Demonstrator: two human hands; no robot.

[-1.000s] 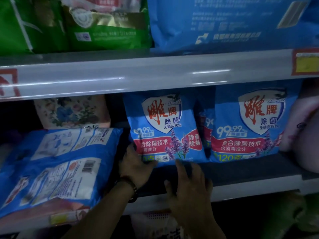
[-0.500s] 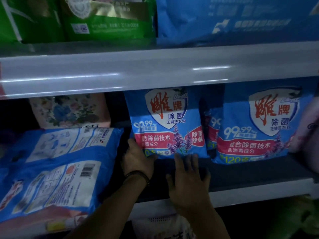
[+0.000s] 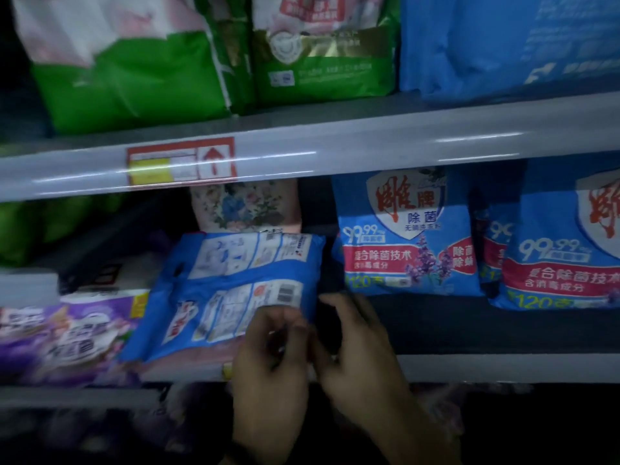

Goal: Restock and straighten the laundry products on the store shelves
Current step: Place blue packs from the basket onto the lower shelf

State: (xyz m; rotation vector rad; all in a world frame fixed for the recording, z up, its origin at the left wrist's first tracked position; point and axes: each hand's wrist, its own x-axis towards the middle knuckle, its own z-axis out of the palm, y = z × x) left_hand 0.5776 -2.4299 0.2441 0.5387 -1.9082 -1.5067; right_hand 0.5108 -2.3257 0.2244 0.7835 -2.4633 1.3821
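Nearest the camera, both bare hands meet at the front lip of the middle shelf. The left hand [image 3: 268,360] has its fingers curled at the lower right corner of a blue plastic detergent bag lying flat, printed back upward [image 3: 231,293]; motion blur hides whether they actually pinch that corner, so the grip cannot be told. The right hand [image 3: 355,357] sits just beside it with fingers loosely spread, holding nothing, its fingertips over the dark gap right of the flat bag. That bag lies tilted on the grey metal middle shelf [image 3: 503,364], resting on something pinkish. To its left lies a purple and white soft pack [image 3: 67,333]. Behind the flat bag stands a pale floral-printed pouch [image 3: 245,206]. Right of the gap, an upright blue detergent bag with a red band and lavender print [image 3: 402,239] stands farther back, and a second, alike bag [image 3: 563,250] stands beside it at the frame edge. Above, the grey upper shelf rail [image 3: 369,146] carries a red-framed price tag [image 3: 181,162], with green bags [image 3: 134,78] and a large blue bag [image 3: 503,45] on top.
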